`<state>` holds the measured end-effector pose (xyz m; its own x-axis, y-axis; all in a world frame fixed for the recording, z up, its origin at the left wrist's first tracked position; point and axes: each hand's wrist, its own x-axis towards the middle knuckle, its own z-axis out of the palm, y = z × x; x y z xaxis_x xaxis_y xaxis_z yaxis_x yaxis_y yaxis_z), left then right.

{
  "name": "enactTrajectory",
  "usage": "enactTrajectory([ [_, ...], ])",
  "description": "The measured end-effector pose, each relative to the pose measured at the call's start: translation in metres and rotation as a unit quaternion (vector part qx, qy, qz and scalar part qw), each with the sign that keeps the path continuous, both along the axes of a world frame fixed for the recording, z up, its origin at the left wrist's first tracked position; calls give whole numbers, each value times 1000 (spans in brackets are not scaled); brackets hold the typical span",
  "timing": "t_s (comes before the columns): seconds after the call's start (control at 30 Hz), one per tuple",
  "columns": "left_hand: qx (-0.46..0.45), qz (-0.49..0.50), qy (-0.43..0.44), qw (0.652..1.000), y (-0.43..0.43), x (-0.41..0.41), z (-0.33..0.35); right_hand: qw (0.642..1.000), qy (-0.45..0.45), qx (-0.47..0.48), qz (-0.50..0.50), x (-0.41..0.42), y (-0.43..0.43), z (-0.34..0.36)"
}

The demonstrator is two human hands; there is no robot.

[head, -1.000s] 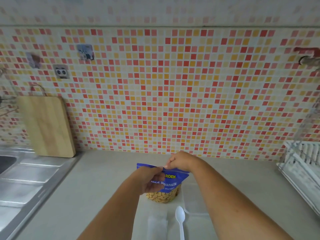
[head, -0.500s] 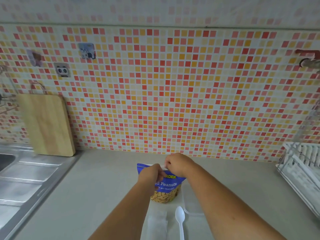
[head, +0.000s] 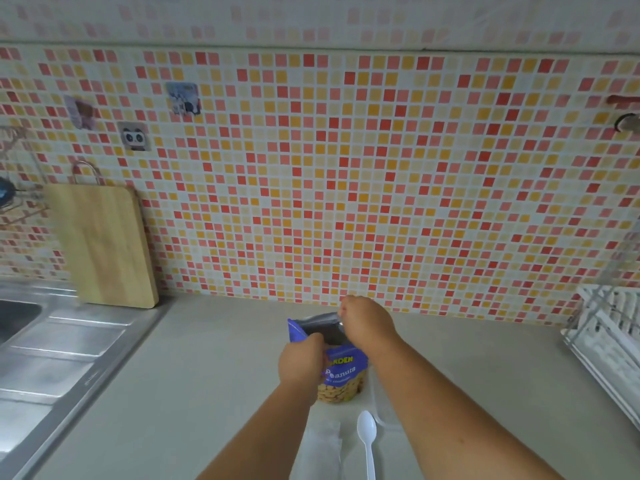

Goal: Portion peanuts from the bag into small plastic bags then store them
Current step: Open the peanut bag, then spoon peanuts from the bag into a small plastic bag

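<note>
While your left hand [head: 300, 362] pinches the near lip of the blue peanut bag [head: 341, 370] and your right hand [head: 366, 322] pinches the far lip, its mouth gapes open at lower centre of the frame. Just below it on the tabletop [head: 207, 375] lie a white plastic spoon [head: 367, 436] and clear small bags [head: 322, 445].

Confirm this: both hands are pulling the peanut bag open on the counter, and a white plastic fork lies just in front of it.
Wrong on one point: it is a white plastic spoon, not a fork, as the head view shows. The rest holds: the left hand and right hand grip the top of the peanut bag on the counter, its mouth pulled apart.
</note>
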<state>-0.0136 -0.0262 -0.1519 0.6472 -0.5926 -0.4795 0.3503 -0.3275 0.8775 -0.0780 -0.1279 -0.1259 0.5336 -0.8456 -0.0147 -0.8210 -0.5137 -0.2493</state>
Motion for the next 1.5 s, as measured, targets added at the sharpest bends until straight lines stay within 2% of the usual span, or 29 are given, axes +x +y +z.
enactTrajectory([
  [0.1,14,-9,-39,999,8,21,-2,997,-63,36,18,-3,4,-5],
  [0.17,35,11,-108,994,6,40,-3,995,-64,66,34,-2,5,-7],
  [0.23,35,15,-136,990,4,55,1,992,-76,92,36,-2,5,-11],
  [0.4,25,-174,-120,977,-1,56,1,985,-146,86,-16,-10,8,-13],
  [0.53,2,-191,-162,968,-6,49,3,979,-177,90,-36,-8,2,-3],
  [0.6,-19,-180,-128,975,-5,51,6,969,-219,99,-63,-6,1,4],
  [0.67,-29,-179,-77,980,-3,53,8,953,-255,75,-149,-11,0,8],
  [0.7,-32,-181,-66,981,-2,55,9,952,-234,47,-194,-18,0,10],
  [0.77,-34,-181,-59,981,1,57,8,963,-128,38,-235,-37,5,8],
  [0.87,-37,-179,-55,982,7,56,2,979,51,122,-156,-55,34,-18],
  [0.97,-37,-178,-52,982,11,54,-3,958,164,215,-92,-56,65,-57],
  [1.07,-45,-175,-40,983,12,49,-5,946,184,244,-112,-61,83,-87],
  [1.17,-52,-173,-24,983,16,44,-9,950,173,220,-136,-71,96,-105],
  [1.23,-50,-174,-24,983,19,43,-11,945,156,249,-142,-75,102,-105],
  [1.37,-46,-174,-28,983,23,43,-15,935,102,319,-116,-84,93,-73],
  [1.43,-46,-178,-30,982,23,43,-16,946,96,294,-96,-95,80,-37],
  [1.5,-47,-183,-32,982,22,42,-15,968,81,216,-97,-106,70,7],
])
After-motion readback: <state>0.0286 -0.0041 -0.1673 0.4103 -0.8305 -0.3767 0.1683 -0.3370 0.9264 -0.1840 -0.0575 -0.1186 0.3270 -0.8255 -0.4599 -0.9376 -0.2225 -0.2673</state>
